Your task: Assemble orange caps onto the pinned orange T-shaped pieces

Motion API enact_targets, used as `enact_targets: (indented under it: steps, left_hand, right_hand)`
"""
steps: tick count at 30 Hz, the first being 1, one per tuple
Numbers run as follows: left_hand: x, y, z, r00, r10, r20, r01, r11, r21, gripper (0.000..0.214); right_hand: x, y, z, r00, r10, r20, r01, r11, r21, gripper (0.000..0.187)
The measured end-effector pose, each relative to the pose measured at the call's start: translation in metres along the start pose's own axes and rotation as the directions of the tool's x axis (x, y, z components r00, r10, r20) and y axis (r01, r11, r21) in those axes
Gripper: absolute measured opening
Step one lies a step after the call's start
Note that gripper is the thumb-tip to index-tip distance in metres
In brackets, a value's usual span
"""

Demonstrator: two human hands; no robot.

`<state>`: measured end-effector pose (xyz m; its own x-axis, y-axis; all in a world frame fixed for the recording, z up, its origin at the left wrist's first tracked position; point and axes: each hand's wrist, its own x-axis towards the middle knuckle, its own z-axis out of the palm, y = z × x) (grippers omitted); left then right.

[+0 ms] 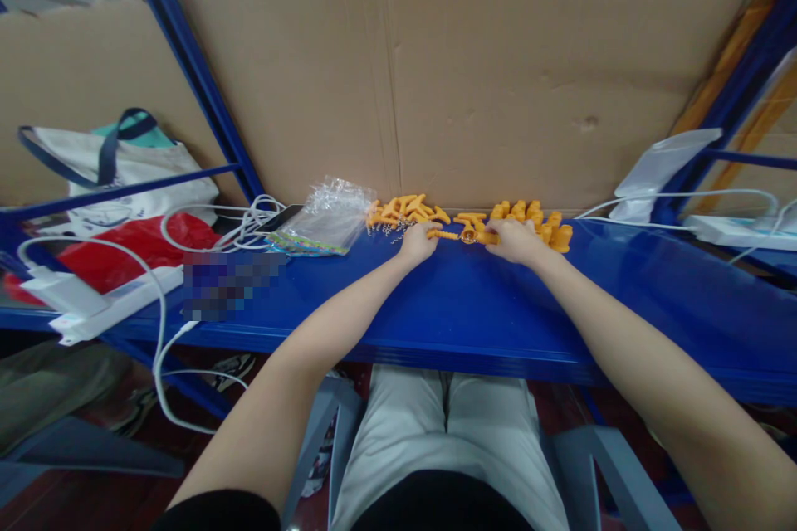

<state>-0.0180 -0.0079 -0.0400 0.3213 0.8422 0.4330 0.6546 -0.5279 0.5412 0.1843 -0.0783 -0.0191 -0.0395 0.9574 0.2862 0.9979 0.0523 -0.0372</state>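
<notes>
My left hand [420,242] is closed, its fingertips on an orange rod with a ridged, screw-like shaft [447,235]. Facing it, my right hand [514,241] is wrapped round an orange piece with a round open end [471,236]. The two parts lie nearly in line and close together, just above the blue table; whether they touch I cannot tell. Behind my left hand is a heap of orange T-shaped handles [408,205] with silvery twisted metal bits. Several orange knobbed bodies [548,228] stand in rows beside and behind my right hand, which partly hides them.
A clear plastic bag [330,211] lies left of the heap, near white cables [252,220]. Further left are a power strip [118,303], a red bag [143,253] and a cloth tote [124,170]. Cardboard [486,75] walls the back of the blue table [436,315].
</notes>
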Motion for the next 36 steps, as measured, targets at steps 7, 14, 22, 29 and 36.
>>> enact_targets:
  steps: [7, 14, 22, 29, 36]
  left_hand:
    - [-0.002, 0.003, -0.004, 0.998, -0.058, -0.013, 0.059, 0.997, 0.059, 0.035]
    - [-0.003, 0.002, -0.004, 0.997, -0.062, -0.036, 0.064, 0.995, 0.076, 0.034]
    - [-0.005, 0.005, -0.004, 0.997, 0.052, 0.056, -0.05, 0.998, -0.035, 0.031]
    - [-0.007, 0.006, -0.005, 0.976, 0.079, 0.203, -0.041, 0.982, -0.185, 0.03]
    - [-0.009, 0.008, -0.003, 0.983, -0.047, 0.177, 0.086, 0.971, -0.221, 0.055]
  right_hand:
    - [-0.002, -0.003, -0.003, 0.999, 0.033, 0.019, -0.033, 0.999, -0.029, 0.035]
    - [-0.002, -0.007, -0.005, 1.0, -0.01, -0.016, 0.011, 0.999, 0.036, 0.04]
    - [0.004, 0.004, 0.007, 0.989, -0.1, -0.111, 0.105, 0.994, 0.043, 0.039]
    - [0.008, 0.014, 0.011, 0.983, -0.128, -0.135, 0.138, 0.988, 0.065, 0.036]
    - [0.007, 0.012, 0.01, 0.976, -0.189, -0.106, 0.198, 0.976, 0.088, 0.041]
